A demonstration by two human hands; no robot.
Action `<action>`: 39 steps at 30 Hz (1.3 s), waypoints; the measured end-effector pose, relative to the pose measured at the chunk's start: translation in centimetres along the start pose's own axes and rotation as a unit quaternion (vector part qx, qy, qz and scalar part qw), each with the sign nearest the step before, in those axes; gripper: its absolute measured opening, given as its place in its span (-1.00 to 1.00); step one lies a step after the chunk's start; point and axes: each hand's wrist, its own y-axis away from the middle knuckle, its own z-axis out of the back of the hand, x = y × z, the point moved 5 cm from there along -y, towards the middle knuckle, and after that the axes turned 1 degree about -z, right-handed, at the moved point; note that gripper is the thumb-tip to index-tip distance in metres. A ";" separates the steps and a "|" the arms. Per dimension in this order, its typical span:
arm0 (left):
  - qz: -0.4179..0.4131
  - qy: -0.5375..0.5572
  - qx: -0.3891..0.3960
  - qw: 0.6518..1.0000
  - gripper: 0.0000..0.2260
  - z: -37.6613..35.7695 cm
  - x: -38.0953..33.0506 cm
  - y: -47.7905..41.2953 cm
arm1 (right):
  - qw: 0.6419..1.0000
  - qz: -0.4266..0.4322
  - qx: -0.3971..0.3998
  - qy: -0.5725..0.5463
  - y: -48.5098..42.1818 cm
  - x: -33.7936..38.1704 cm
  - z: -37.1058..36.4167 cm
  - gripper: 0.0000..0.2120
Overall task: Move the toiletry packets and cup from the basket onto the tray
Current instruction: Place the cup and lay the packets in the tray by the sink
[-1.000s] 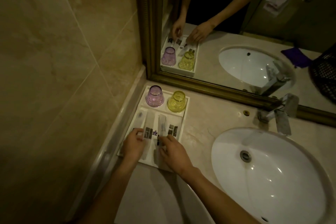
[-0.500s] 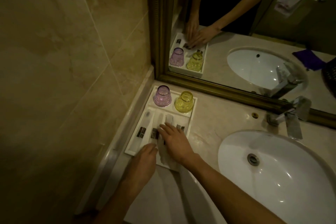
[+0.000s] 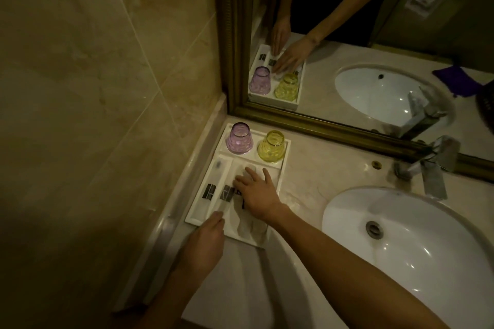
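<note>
A white tray sits in the counter's left corner against the wall. A purple cup and a yellow cup stand upside down in its far compartment. Clear toiletry packets with dark labels lie lengthwise in the near compartments: one far left, another beside it. My right hand lies flat, fingers spread, on the packets at the tray's right side. My left hand rests at the tray's near edge, fingertips touching a packet's end. The basket shows only as a dark reflection.
A white oval sink fills the counter to the right, with a chrome tap behind it. A gold-framed mirror runs along the back. Tiled wall closes the left side. A purple cloth appears in the reflection.
My right hand moved farther onto the tray and flattened over the packets. My left hand drew back from the packets to the tray's near edge.
</note>
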 end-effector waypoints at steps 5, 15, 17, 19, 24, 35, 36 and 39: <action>0.146 0.222 0.004 0.964 -0.63 0.7 1.3 0.4 | 0.999 -0.004 0.004 -0.036 0.2 -0.2 0.3 -0.48; 0.257 0.467 -0.107 0.839 -0.71 5.8 0.3 -3.1 | 0.949 -0.133 -0.185 -0.216 3.6 -6.8 3.0 -0.45; 0.266 0.453 -0.075 0.848 -0.69 6.2 -0.3 -4.2 | 0.943 -0.138 -0.183 -0.240 4.3 -7.0 2.7 -0.48; 0.287 0.455 -0.069 0.840 -0.72 6.1 -0.5 -4.6 | 0.936 -0.147 -0.174 -0.269 4.7 -7.3 2.4 -0.50; 0.361 0.660 -0.019 0.658 -0.79 5.0 0.7 -4.9 | 0.894 -0.187 -0.163 -0.374 4.8 -7.4 1.9 -0.56; 0.163 0.984 0.071 -0.014 -0.63 7.0 -0.2 -3.6 | 0.516 -0.262 0.039 -0.815 2.8 -2.8 0.6 -0.92; 0.157 0.984 0.077 -0.018 -0.62 6.9 -0.4 -3.4 | 0.503 -0.251 0.052 -0.826 2.7 -2.6 0.6 -0.93; 0.160 0.983 0.086 -0.004 -0.53 6.2 -0.7 -2.8 | 0.477 -0.262 0.050 -0.838 2.5 -2.9 0.2 -0.92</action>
